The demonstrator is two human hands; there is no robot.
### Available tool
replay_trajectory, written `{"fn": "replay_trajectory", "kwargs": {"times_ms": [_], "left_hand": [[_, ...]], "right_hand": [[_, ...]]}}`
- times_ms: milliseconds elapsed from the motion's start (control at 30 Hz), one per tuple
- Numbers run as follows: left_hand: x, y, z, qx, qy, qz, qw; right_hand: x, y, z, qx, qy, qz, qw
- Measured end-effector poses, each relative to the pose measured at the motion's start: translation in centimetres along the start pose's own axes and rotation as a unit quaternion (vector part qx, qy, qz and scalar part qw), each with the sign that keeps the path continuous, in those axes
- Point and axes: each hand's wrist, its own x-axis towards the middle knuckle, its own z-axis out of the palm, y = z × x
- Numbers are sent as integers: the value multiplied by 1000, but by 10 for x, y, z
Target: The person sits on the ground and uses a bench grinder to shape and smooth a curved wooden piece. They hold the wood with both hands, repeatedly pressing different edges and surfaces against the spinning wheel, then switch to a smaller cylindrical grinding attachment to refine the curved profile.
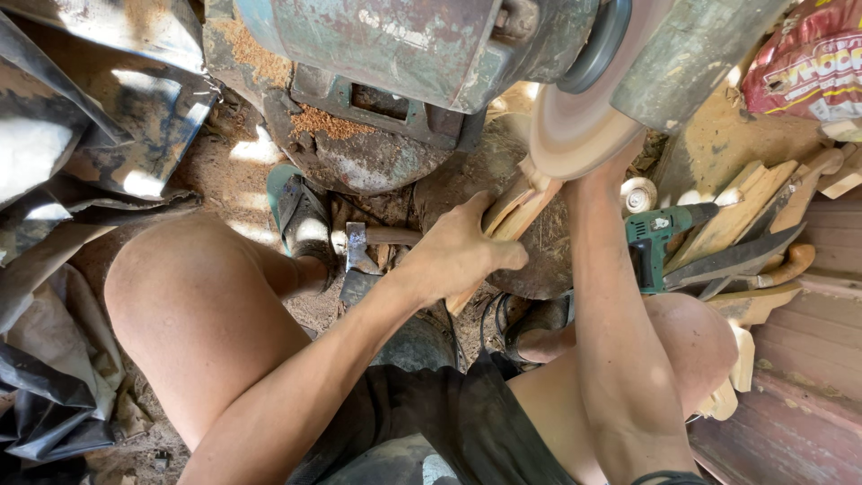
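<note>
Presently: pale, flat carved wooden workpiece [508,212] pressed against the spinning tan sanding disc [575,126].
Left hand [453,256] fingers wrapped shut around its lower end; right hand [620,162] mostly hidden, grip indeterminate. The piece appears light, rigid and dusty-smooth, best held low, clear of the disc.

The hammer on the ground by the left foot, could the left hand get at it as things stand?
Probably not right away: the left hand grips the wooden piece at the sanding disc. The hammer lies uncovered beside it.

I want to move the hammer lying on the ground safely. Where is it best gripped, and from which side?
Probably grip the hammer by its wooden handle, coming from above right: the handle points right and lies bare, while the metal head sits close to the sandal.
</note>
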Motion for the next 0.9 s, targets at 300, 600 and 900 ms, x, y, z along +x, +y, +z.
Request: {"fn": "replay_trajectory", "kwargs": {"times_ms": [300, 600, 900], "left_hand": [[-20, -7, 25, 147, 94, 125, 977], [-8, -2, 19, 119, 87, 108, 983], [1, 4, 14, 62, 69, 99, 991]], "right_hand": [[-14, -18, -30, 118, 1, -12, 993], [6, -8, -33, 57, -4, -51, 997], [28, -6, -19, 7, 25, -25, 999]]}}
